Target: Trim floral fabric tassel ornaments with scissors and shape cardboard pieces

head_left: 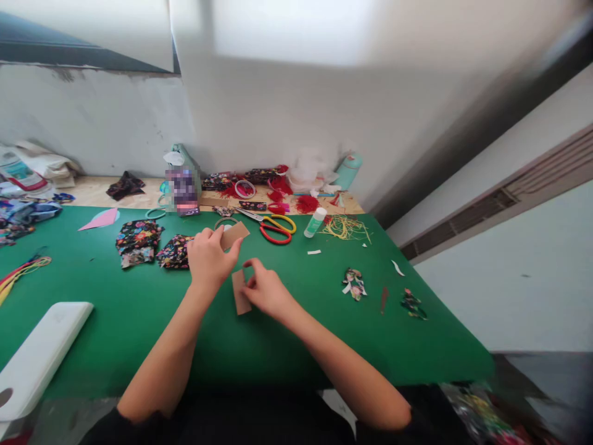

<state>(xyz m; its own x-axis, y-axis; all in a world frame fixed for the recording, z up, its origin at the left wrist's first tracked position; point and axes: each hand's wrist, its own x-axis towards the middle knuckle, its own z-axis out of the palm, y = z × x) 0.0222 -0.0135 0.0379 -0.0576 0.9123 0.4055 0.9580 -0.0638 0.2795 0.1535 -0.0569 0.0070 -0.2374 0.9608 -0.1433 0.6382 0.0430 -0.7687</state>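
Note:
My left hand (211, 256) grips a small brown cardboard piece (235, 235) between thumb and fingers, above the green table. Just to its right and nearer me, my right hand (266, 287) pinches the edge of a second cardboard strip (240, 293), which stands tilted over the table top. The two pieces are apart. Beyond my hands lie scissors (277, 228) with one red and one yellow handle loop. Folded black floral fabric (173, 252) sits beside my left hand, partly covered by it. A glue stick (315, 222) stands to the right of the scissors.
The green table (296, 358) also bears a white box-shaped device (44, 352) at left, floral fabric pieces (138, 241), yellow strings (345, 228) and fabric scraps (354, 284). Along the wall stand a phone (183, 190) and a turquoise bottle (348, 171), with red threads (306, 203) between them.

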